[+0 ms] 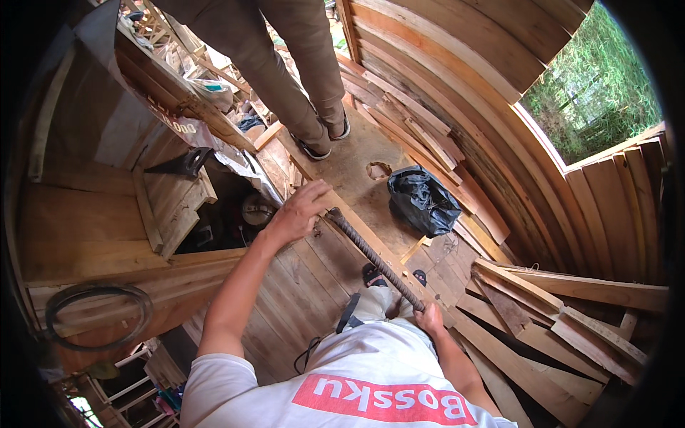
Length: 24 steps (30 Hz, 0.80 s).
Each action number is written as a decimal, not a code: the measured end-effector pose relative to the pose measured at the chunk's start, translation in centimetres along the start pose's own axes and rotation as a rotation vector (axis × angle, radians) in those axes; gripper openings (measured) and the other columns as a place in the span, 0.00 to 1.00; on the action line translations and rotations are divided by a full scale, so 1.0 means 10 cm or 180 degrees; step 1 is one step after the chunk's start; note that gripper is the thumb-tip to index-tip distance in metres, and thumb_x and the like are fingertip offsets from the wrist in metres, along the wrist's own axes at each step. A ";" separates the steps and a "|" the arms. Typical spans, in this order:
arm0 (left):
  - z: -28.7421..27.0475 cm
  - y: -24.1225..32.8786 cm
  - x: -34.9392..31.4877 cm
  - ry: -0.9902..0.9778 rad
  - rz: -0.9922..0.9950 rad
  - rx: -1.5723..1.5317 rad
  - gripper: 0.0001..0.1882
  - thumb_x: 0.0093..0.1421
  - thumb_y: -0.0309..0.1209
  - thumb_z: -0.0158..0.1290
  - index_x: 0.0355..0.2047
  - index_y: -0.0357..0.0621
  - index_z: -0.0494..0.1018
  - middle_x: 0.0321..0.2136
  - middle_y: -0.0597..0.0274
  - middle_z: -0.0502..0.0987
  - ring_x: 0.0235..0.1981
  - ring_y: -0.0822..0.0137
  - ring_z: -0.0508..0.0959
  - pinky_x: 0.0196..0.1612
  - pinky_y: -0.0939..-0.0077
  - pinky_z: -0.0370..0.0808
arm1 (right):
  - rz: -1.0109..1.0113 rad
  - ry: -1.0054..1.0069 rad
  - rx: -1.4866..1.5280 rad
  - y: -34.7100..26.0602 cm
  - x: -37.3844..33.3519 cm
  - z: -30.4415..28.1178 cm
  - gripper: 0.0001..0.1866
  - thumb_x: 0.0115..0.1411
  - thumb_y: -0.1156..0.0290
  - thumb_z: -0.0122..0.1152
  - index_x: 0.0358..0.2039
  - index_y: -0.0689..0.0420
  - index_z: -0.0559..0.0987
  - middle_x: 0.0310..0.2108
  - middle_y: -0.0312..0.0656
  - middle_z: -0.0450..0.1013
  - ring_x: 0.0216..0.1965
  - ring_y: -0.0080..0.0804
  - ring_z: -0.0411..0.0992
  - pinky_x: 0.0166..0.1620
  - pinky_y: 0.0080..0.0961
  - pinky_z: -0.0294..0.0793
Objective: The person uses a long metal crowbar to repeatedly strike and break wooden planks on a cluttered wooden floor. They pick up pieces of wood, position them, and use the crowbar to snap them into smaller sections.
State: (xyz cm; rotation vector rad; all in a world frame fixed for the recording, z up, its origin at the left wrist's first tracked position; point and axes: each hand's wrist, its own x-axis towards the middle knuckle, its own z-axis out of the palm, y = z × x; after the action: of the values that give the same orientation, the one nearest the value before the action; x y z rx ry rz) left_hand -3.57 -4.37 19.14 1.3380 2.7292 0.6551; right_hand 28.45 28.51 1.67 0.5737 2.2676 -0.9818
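My right hand (430,319) is closed round the near end of a dark bar (376,258) wrapped in a coiled strip. The bar slants away to the far left, along a long wooden plank (371,238). Close to the bar's far end, my left hand (303,209) rests at the plank with its fingers curled over the edge. Some thin dark bits show just under that hand, too small to name. Part of the plank is hidden by the bar and my hands.
Another person's legs (303,78) stand at the far end on a plywood sheet (357,153). A black plastic bag (424,201) lies right of the plank. Loose boards (542,321) pile up at the right. A handsaw (182,162) and a coiled black hose (98,316) are on the left.
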 end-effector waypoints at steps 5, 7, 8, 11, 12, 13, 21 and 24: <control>0.08 -0.01 -0.01 -0.0045 0.0065 0.0332 0.14 0.49 0.18 0.50 0.37 0.38 0.75 0.49 0.55 0.73 0.58 0.49 0.66 0.60 0.60 0.65 | -0.0295 0.0236 0.0182 0.06 0.12 0.07 0.08 0.50 0.66 0.60 0.26 0.57 0.79 0.22 0.55 0.72 0.29 0.51 0.75 0.35 0.40 0.72; 0.12 -0.02 0.01 -0.0045 0.0100 0.0482 0.12 0.49 0.18 0.49 0.36 0.38 0.75 0.48 0.55 0.73 0.58 0.48 0.67 0.60 0.59 0.65 | -0.0237 0.0152 0.0159 -0.01 0.14 0.01 0.10 0.51 0.64 0.62 0.27 0.57 0.79 0.22 0.55 0.73 0.29 0.50 0.75 0.35 0.40 0.72; 0.12 0.00 -0.01 -0.0039 0.0113 0.0548 0.12 0.49 0.18 0.49 0.35 0.37 0.75 0.48 0.55 0.74 0.58 0.48 0.67 0.60 0.59 0.65 | -0.0210 0.0109 0.0151 -0.02 0.14 -0.01 0.10 0.51 0.63 0.63 0.27 0.57 0.80 0.22 0.55 0.73 0.29 0.50 0.75 0.35 0.40 0.72; 0.13 0.03 0.00 -0.0034 0.0169 0.0713 0.11 0.50 0.18 0.48 0.34 0.37 0.75 0.48 0.54 0.74 0.58 0.48 0.67 0.60 0.59 0.66 | -0.0157 0.0013 0.0220 0.05 0.21 0.02 0.11 0.51 0.63 0.62 0.33 0.54 0.81 0.28 0.55 0.75 0.36 0.52 0.75 0.41 0.43 0.72; 0.13 0.04 -0.01 -0.0038 0.0168 0.0770 0.11 0.50 0.18 0.48 0.34 0.37 0.75 0.48 0.54 0.74 0.58 0.48 0.67 0.60 0.59 0.66 | -0.0110 -0.0043 0.0236 0.04 0.21 0.04 0.12 0.50 0.65 0.61 0.35 0.52 0.82 0.31 0.55 0.76 0.39 0.53 0.75 0.43 0.45 0.73; 0.12 0.04 0.00 -0.0051 0.0157 0.0750 0.10 0.50 0.18 0.48 0.34 0.37 0.75 0.49 0.54 0.74 0.59 0.48 0.66 0.59 0.59 0.67 | -0.0109 0.0009 0.0267 0.07 0.19 0.05 0.12 0.50 0.64 0.61 0.36 0.52 0.82 0.31 0.55 0.76 0.39 0.53 0.75 0.44 0.44 0.73; 0.18 0.06 0.11 0.0303 -0.0188 0.0090 0.08 0.49 0.19 0.55 0.32 0.36 0.75 0.45 0.52 0.74 0.52 0.50 0.69 0.54 0.61 0.68 | -0.0157 0.0560 -0.0001 0.02 -0.23 -0.10 0.13 0.51 0.58 0.63 0.31 0.54 0.81 0.25 0.55 0.75 0.33 0.53 0.75 0.38 0.44 0.73; 0.21 0.09 0.19 0.0523 -0.0368 -0.0068 0.05 0.51 0.19 0.55 0.31 0.36 0.76 0.44 0.52 0.74 0.47 0.51 0.71 0.52 0.63 0.69 | -0.0100 0.0587 -0.0021 0.06 -0.32 -0.11 0.14 0.51 0.57 0.63 0.31 0.53 0.82 0.25 0.55 0.75 0.32 0.54 0.75 0.37 0.45 0.73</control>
State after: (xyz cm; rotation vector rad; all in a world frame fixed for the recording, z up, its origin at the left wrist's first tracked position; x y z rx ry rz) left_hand -3.64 -1.66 17.90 1.1602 2.8906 0.8164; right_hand 30.79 29.23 4.07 0.6513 2.4476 -0.9712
